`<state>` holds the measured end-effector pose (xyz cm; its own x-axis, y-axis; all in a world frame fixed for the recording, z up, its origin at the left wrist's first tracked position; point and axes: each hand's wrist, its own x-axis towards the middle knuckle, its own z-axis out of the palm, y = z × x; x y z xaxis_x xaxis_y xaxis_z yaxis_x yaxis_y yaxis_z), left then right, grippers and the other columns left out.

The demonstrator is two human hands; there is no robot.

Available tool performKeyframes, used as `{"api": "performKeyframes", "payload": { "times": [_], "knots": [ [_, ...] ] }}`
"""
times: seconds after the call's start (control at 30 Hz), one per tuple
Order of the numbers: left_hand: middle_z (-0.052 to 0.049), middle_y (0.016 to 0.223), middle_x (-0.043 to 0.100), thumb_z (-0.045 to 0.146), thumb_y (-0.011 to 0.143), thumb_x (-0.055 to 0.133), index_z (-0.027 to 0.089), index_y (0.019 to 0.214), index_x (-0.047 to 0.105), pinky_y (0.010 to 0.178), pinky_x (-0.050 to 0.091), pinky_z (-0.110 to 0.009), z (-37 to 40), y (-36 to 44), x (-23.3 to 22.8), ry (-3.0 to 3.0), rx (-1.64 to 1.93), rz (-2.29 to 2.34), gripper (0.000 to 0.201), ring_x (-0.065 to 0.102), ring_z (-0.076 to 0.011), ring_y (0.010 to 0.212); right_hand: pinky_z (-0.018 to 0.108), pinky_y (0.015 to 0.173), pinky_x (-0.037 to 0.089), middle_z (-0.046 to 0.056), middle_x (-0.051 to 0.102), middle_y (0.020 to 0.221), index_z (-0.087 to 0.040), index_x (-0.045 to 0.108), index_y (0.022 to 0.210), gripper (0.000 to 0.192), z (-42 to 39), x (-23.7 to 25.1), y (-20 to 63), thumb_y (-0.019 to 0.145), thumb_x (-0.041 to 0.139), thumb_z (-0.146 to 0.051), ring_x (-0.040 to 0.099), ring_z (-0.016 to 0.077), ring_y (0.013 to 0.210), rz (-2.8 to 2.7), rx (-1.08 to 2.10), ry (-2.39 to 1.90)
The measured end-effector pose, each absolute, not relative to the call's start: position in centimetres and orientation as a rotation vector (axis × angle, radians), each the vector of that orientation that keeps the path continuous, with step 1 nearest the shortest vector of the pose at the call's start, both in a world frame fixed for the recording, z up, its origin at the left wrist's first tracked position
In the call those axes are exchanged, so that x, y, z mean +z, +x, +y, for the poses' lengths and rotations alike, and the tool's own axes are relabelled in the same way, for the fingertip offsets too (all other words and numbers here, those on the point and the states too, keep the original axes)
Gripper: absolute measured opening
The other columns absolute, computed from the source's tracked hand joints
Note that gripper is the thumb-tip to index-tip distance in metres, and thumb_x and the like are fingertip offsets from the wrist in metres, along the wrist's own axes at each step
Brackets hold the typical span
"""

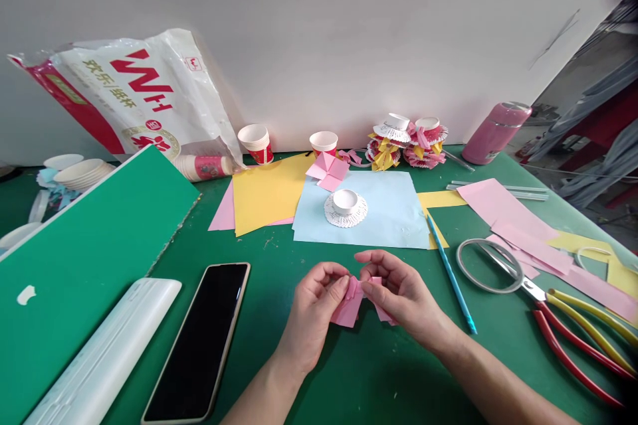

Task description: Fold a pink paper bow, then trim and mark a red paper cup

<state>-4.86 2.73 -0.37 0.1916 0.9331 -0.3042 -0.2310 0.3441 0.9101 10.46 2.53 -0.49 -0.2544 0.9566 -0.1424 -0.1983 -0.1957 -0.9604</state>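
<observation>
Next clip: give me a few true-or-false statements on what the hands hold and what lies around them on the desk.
1. Both hands pinch a pink folded paper. True: left hand and right hand grip it at the middle.
2. The phone lies right of the hands. False: it lies to their left, screen dark.
3. A white cut cup sits on the blue sheet. True.
4. The blue pencil is in the right hand. False: it lies on the table, apart from the hand.
5. The pink bottle stands upright. False: it lies tilted against the wall.
</observation>
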Motion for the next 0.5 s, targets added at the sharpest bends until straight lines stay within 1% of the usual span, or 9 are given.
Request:
{"api": "performKeyframes", "payload": {
  "times": [0.13,0.23,0.33,0.5],
  "knots": [
    [-0.004,0.090,0.060,0.026,0.080,0.059,0.019,0.076,0.060,0.072,0.047,-0.027,2.22,-4.93,-0.31,1.314,1.093,1.241,0.008,0.057,-0.0161,0.083,0.016,0.033,0.030,-0.003,0.050,0.072,-0.019,0.052,0.103,0.032,2.49,-0.49,10.35,0.079,0.062,-0.036,0.037,0.0032,0.042,-1.086,1.562,-1.103],
    [-0.006,0.090,0.062,0.022,0.081,0.056,0.019,0.083,0.064,0.077,0.047,-0.029,1.89,-4.85,-0.13,1.543,1.129,1.252,0.008,0.058,-0.0194,0.089,0.016,0.034,0.032,-0.004,0.050,0.071,-0.020,0.052,0.103,0.032,2.46,-0.58,10.28,0.078,0.063,-0.037,0.038,0.0037,0.042,-1.072,1.552,-1.099],
    [-0.007,0.091,0.064,0.021,0.080,0.057,0.020,0.090,0.065,0.073,0.049,-0.030,1.72,-4.65,0.04,1.564,1.087,1.231,0.013,0.060,-0.0199,0.084,0.017,0.034,0.032,-0.004,0.049,0.071,-0.020,0.052,0.103,0.032,2.46,-0.71,10.29,0.079,0.063,-0.036,0.039,0.0035,0.041,-1.073,1.561,-1.074],
    [-0.005,0.083,0.066,0.020,0.078,0.060,0.021,0.083,0.066,0.065,0.051,-0.028,1.70,-4.42,0.17,1.571,1.149,1.290,0.008,0.062,-0.0181,0.074,0.017,0.035,0.032,-0.003,0.049,0.073,-0.020,0.051,0.105,0.031,2.50,-0.76,10.45,0.080,0.062,-0.036,0.039,0.0039,0.043,-1.083,1.579,-1.059]
  ]
}}
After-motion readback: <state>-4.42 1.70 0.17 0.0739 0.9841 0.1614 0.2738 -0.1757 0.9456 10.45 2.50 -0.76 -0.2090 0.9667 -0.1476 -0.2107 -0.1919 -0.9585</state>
